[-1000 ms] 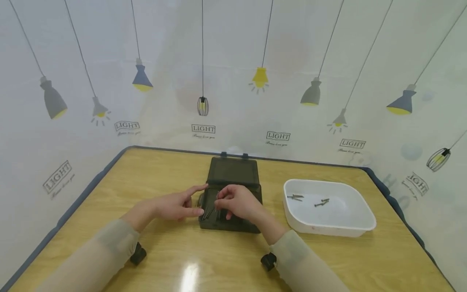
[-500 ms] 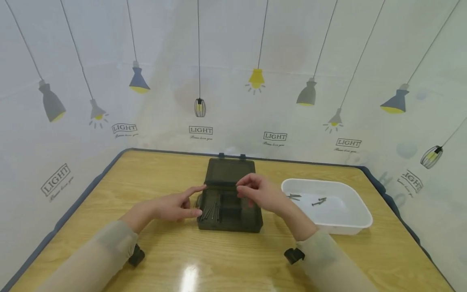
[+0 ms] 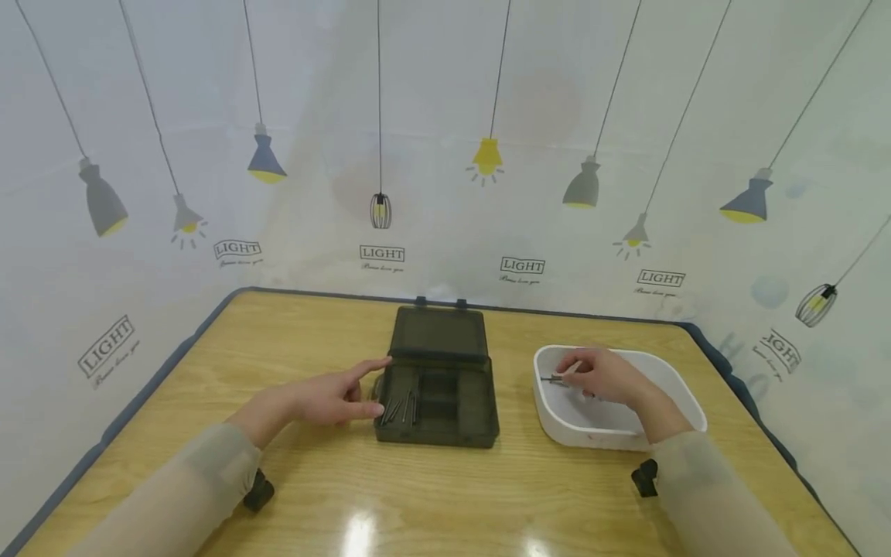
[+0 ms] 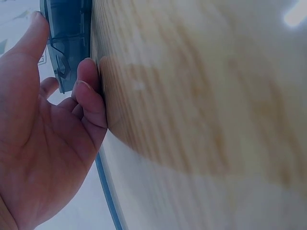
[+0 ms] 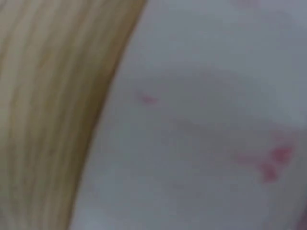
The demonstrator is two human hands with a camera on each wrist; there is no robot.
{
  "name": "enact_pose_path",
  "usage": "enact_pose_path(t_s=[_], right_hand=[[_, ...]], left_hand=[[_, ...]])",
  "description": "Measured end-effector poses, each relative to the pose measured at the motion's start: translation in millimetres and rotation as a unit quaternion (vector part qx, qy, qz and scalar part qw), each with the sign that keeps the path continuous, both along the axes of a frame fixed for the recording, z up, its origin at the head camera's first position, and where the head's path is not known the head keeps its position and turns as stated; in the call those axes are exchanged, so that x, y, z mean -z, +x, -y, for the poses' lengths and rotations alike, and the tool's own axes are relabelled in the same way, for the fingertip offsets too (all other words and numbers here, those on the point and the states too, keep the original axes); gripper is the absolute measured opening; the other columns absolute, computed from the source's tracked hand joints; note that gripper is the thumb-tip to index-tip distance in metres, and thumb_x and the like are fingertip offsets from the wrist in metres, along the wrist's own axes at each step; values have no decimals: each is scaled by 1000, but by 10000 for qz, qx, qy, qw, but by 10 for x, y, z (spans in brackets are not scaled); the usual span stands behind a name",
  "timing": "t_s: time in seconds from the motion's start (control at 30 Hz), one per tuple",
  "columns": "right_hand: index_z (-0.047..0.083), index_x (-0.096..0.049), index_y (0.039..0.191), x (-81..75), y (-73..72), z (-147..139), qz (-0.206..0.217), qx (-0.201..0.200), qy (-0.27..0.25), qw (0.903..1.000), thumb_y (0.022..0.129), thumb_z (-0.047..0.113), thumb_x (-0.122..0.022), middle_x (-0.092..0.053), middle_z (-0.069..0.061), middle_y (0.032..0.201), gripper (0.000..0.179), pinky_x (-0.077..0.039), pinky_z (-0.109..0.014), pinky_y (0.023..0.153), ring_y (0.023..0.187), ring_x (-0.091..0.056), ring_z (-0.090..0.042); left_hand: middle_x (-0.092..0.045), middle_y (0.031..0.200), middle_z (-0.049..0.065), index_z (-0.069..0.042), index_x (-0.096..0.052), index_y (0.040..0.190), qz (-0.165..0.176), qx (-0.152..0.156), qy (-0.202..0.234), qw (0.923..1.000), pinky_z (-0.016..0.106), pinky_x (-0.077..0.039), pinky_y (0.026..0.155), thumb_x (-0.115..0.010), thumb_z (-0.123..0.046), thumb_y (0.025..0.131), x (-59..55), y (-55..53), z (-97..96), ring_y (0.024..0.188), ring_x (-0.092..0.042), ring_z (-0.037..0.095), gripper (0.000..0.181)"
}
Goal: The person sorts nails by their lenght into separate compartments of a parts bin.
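My left hand (image 3: 327,398) rests at the left side of a dark translucent compartment box (image 3: 440,437), thumb and index finger stretched to its edge, other fingers loosely curled. Several thin metal screws (image 3: 407,408) lie in the box's left compartment. To the right, my right hand (image 3: 607,377) reaches into a white plastic bin (image 3: 592,439). Its thumb and index fingertips are right at a few screws (image 3: 551,379) near the bin's left wall; I cannot tell whether they pinch one. The right wrist view shows only the bin wall (image 5: 192,120) and wood, no fingers.
The box lid (image 3: 438,331) is folded back, with its two latches near the table's far edge. A wooden tabletop (image 3: 313,480) bears everything. Behind it hangs a white sheet (image 3: 445,193) printed with lamps.
My right hand has moved right, from above the box's left compartment over to the bin, uncovering the screws in the box. My left hand has stayed at the box's edge.
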State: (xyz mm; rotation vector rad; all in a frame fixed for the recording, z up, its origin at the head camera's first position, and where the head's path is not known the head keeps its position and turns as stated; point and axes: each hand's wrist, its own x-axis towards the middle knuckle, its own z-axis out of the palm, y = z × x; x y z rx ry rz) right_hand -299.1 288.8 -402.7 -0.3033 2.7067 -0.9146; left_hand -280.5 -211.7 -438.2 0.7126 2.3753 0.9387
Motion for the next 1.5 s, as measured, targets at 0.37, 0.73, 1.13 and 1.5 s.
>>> enact_pose_path(t_s=[0.37, 0.73, 1.13, 1.5], right_hand=[[11, -77, 124, 329, -151, -70, -93, 160, 73, 9998, 103, 14, -76, -68, -7, 100, 21, -50, -33, 75, 87, -60, -20], [5, -73, 108, 299, -143, 86, -286, 77, 324, 9990, 104, 12, -75, -72, -8, 103, 8, -50, -34, 83, 94, -63, -20], [6, -71, 102, 234, -207, 50, -650, -139, 954, 9932, 105, 14, -73, -70, -6, 97, 8, -49, -35, 83, 90, -61, -20], [9, -70, 103, 99, -77, -10, -953, -248, 689, 9928, 108, 15, -71, -70, -8, 102, 8, -52, -36, 77, 88, -61, -19]], left_hand=[[-65, 88, 5, -34, -13, 178, -68, -8, -59, 10000, 35, -51, 69, -68, -55, 108, 64, -21, 11, 71, -59, 18, 92], [-64, 87, 7, -31, -13, 178, -19, -82, 44, 10000, 35, -53, 69, -69, -50, 108, 46, 47, 94, 71, -60, 19, 92], [-63, 87, 6, -30, -12, 178, -133, -43, -19, 9999, 35, -51, 69, -69, -50, 108, -79, 7, 63, 72, -57, 19, 93], [-62, 86, 6, -32, -13, 178, -69, -27, 2, 10000, 36, -51, 71, -70, -49, 108, 1, -7, 7, 72, -58, 20, 92]])
